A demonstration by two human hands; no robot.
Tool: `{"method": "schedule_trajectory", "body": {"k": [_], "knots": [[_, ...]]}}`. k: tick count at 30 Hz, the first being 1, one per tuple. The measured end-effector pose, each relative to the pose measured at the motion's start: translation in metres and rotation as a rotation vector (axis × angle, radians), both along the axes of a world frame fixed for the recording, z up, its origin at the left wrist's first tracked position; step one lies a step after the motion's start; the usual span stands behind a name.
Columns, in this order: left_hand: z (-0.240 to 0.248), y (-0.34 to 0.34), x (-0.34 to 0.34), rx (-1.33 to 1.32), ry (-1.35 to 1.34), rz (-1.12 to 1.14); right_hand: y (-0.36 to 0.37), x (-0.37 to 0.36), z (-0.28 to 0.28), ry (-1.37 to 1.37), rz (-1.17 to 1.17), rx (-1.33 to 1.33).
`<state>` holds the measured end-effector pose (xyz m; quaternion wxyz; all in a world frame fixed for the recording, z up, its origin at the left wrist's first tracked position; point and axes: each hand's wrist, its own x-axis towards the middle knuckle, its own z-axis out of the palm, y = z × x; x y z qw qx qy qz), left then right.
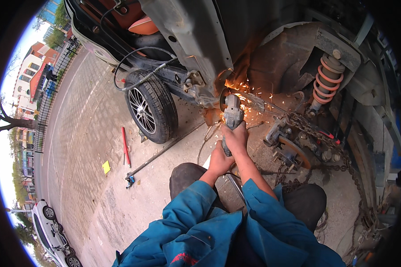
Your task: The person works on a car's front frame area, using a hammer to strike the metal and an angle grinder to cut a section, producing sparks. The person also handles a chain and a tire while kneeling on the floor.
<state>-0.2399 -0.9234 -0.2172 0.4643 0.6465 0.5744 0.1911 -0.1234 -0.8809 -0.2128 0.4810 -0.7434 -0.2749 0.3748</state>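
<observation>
Both my hands are closed round an angle grinder (233,111) with a grey body. My right hand (237,137) wraps the body just behind the head, and my left hand (219,161) grips the rear of the handle. The disc (223,99) meets the rusty metal (218,84) at the lower edge of a stripped car body (189,31), and orange sparks spray to the right and downward. Sparks and glare partly hide the contact spot. Right of the grinder, a rusty brake disc assembly (294,151) lies on the ground, with a chain (303,122) across it.
A wheel (152,107) stands left of the grinder. A long metal bar (165,153) and a red tool (126,147) lie on the pavement. An orange coil spring (329,80) hangs in the wheel arch at right. Chains (356,178) run down the right side. A white car (51,231) is far left.
</observation>
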Motion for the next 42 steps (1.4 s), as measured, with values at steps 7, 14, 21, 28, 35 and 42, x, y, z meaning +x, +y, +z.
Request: {"method": "schedule_trajectory", "body": {"k": [7,14,21,28,35,42], "knots": [[0.000,0.000,0.000,-0.012,0.005,-0.003,-0.002,0.000,0.002,-0.008,0.005,-0.001],[-0.003,-0.001,0.001,0.048,0.000,0.001,-0.001,-0.001,0.000,-0.032,0.000,0.010],[-0.003,0.000,0.000,-0.036,0.023,-0.005,-0.003,0.000,0.000,-0.036,-0.007,0.007],[-0.008,-0.001,0.001,-0.014,-0.032,-0.005,-0.002,0.000,-0.006,-0.034,-0.010,-0.010],[-0.012,-0.001,0.001,0.034,0.003,-0.023,-0.004,0.001,-0.015,-0.054,0.002,0.015],[-0.020,-0.001,0.000,0.068,0.010,-0.022,-0.002,-0.001,-0.019,-0.114,-0.018,-0.004]]}}
